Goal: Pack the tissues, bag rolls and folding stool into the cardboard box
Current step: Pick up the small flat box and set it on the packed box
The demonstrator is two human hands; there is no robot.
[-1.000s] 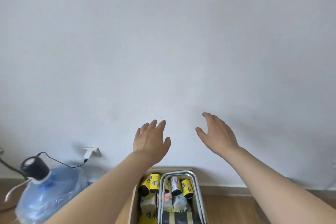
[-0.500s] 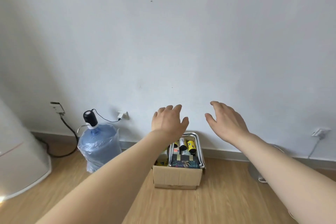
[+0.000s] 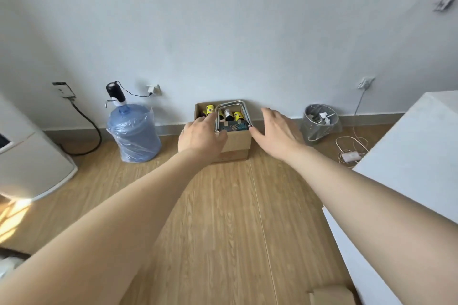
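Observation:
A cardboard box (image 3: 236, 145) stands on the wooden floor against the wall. Inside it lies the folding stool (image 3: 233, 126) with a chrome tube frame and a dark patterned seat. Yellow and black bag rolls (image 3: 210, 108) stand behind and under the frame. Tissues are not visible from here. My left hand (image 3: 202, 136) is stretched out in front of the box's left side, fingers spread, holding nothing. My right hand (image 3: 277, 134) is stretched out to the right of the box, palm down, fingers apart and empty. Both hands hang in the air between the camera and the box.
A blue water jug (image 3: 133, 132) with a black pump stands left of the box. A wire bin (image 3: 319, 122) lined with plastic sits to the right, with a cable and adapter (image 3: 350, 155) on the floor. A white appliance (image 3: 27, 156) is at left, a white counter (image 3: 409, 161) at right.
The view has pulled back and tilted down, so the box now looks farther away and more floor shows. Both hands stay outstretched and empty, now lower against the box.

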